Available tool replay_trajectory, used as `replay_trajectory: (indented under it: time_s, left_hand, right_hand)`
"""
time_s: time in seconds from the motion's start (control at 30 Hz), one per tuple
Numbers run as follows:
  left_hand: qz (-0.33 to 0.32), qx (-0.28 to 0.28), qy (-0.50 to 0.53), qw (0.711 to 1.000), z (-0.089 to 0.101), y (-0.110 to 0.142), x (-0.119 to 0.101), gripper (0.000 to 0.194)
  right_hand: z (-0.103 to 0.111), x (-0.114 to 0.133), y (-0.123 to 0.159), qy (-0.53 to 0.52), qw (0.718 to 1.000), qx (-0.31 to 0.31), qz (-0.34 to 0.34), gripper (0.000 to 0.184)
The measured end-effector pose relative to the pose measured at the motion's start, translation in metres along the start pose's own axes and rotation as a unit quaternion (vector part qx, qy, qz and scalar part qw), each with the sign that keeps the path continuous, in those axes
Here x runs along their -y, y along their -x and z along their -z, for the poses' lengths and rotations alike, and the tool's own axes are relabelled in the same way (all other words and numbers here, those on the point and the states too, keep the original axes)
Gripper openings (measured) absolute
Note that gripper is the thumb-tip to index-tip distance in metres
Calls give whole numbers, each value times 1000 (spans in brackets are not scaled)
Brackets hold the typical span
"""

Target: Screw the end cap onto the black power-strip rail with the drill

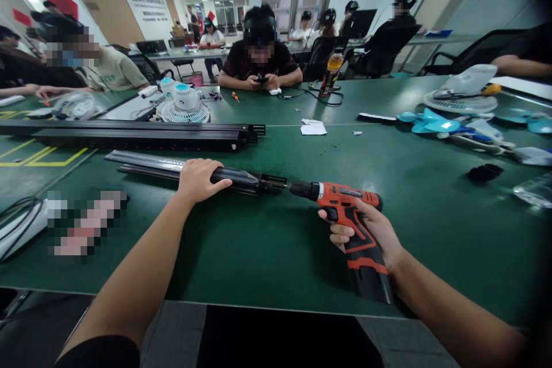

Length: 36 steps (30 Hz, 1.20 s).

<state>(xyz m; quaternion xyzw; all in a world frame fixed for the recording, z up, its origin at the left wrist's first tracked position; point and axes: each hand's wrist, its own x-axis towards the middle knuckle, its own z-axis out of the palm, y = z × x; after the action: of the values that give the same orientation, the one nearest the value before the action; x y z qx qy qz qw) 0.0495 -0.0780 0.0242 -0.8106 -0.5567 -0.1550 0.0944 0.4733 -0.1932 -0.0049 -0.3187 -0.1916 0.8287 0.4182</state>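
Note:
An orange and black cordless drill (pixel 345 196) is in my right hand (pixel 379 227), whose fingers wrap round its handle near the trigger. The drill lies level, with its chuck pointing left at the slotted end of a long black metal profile (pixel 241 178). Its bit reaches that end; whether it sits in a screw is too small to tell. Over the top of the profile, my left hand (pixel 200 180) is closed, thumb toward the drill end. The profile lies slanting on the green table (pixel 267 253).
Behind it lie more long black profiles (pixel 142 137). White fan parts (pixel 185 104) and a drink bottle (pixel 331 76) stand farther back. Blue fan blades (pixel 435 123) and a black cap-like piece (pixel 485 172) are at the right. Across the table sits a person (pixel 259 57) holding a phone.

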Motion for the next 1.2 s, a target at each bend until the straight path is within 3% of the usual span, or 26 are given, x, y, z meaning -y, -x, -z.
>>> replay_trajectory:
  time_s: [0.27, 0.47, 0.87, 1.2]
  left_hand:
    - [1, 2, -2, 1000, 0, -1, 0, 63]
    - [8, -6, 4, 1000, 0, 0, 0, 61]
    - [1, -3, -9, 1000, 0, -1, 1, 64]
    - [0, 8, -19, 1000, 0, -2, 1, 67]
  right_hand:
    - [6, 1, 2, -51, 995, 30, -78, 50]
    - [7, 1, 1, -27, 997, 37, -68, 38]
    - [3, 1, 1, -38, 995, 56, -78, 32]
    - [6, 1, 0, -63, 990, 86, -88, 39]
